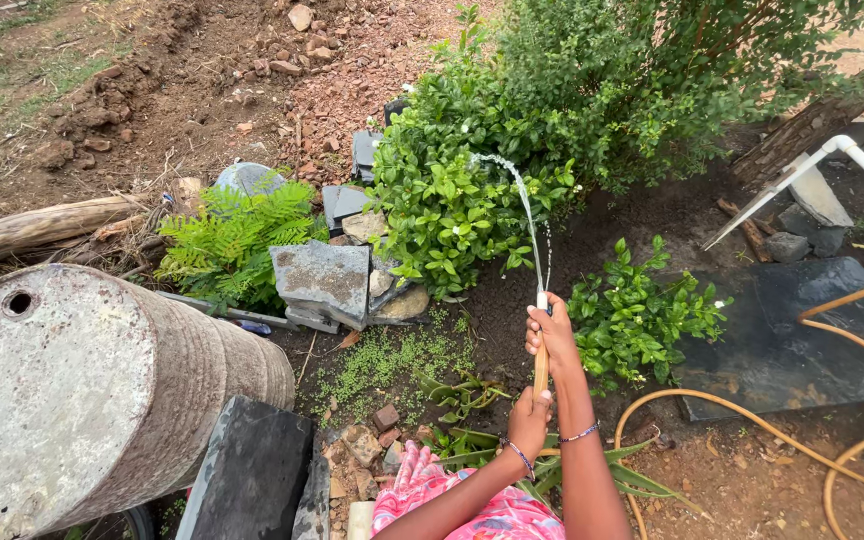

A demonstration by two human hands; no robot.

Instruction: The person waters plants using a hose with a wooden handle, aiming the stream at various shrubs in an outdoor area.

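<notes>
A tan garden hose (540, 368) is held near the centre of the view, its open end (542, 298) raised and throwing a thin arc of water (524, 200) up and toward the far leafy shrub (452, 200). The right hand (550, 340) is wrapped closed around the hose close to its end; the left hand (529, 420) is closed around it lower down, nearer the body. From there the hose runs to the right and loops over bare ground (752, 480) beside a dark flat slab (782, 340). The soil (512, 310) under the shrub and around the small plant (642, 310) just right of the hands looks dark and damp, which suggests watering there is well along; the fern-like plant (232, 235) to the left and the low green cover (382, 365) show no stream reaching them. A rusted metal drum (82, 390) lies at near left, broken grey stones (327, 280) beyond it, and a white pipe (852, 155) crosses far right.
</notes>
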